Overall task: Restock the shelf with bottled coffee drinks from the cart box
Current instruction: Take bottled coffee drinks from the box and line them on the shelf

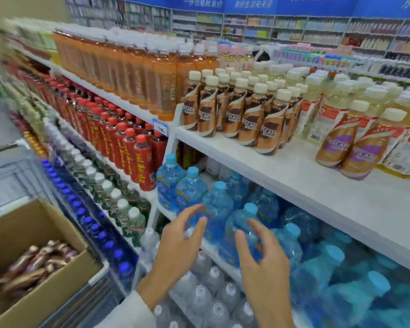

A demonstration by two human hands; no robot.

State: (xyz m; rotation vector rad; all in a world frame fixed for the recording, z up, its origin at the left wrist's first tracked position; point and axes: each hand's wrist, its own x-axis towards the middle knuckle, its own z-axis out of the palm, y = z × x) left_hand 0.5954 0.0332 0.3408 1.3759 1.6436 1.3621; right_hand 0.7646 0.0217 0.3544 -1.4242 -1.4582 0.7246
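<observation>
Left hand (178, 247) and right hand (263, 263) empty, fingers (199, 229) apart; blurred bottles (36, 263) in edge-cropped box (64, 292).

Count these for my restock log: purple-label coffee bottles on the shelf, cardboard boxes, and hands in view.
Purple-label bottles: 2
Box: 1
Hands: 2, the left hand and the right hand, both empty
Total: 5

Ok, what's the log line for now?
left hand open, empty | right hand open, empty | box holds coffee bottles | shelf has bare space
</observation>
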